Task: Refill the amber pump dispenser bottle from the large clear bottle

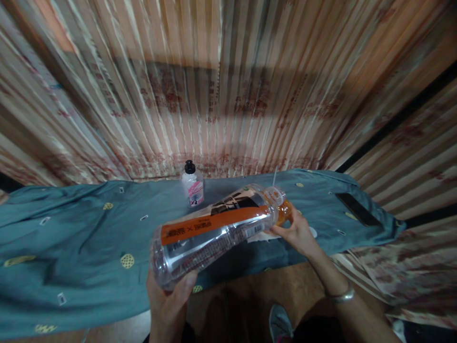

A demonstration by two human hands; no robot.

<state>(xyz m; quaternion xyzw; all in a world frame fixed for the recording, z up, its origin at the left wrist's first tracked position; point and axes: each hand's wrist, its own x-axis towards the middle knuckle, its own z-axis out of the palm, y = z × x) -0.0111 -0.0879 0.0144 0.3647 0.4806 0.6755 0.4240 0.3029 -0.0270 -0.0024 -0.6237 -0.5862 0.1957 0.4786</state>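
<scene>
A large clear plastic bottle (214, 226) with an orange and black label lies tilted in the air, its neck pointing right. My left hand (169, 297) grips its base from below. At the bottle's mouth, my right hand (294, 231) holds a small clear container (284, 211) with orange liquid. The bottle's neck overlaps this container, so I cannot tell whether they touch. A thin pale stick (275, 176) rises behind the neck. Something white and flat, like paper (262, 236), lies partly hidden beneath the bottle.
A small bottle with a black cap (193, 188) stands on the teal cloth (89, 238) covering the table. At the right lies a dark phone (357, 209). A white round piece (313, 232) sits beside my right wrist. Patterned curtains (214, 95) hang behind.
</scene>
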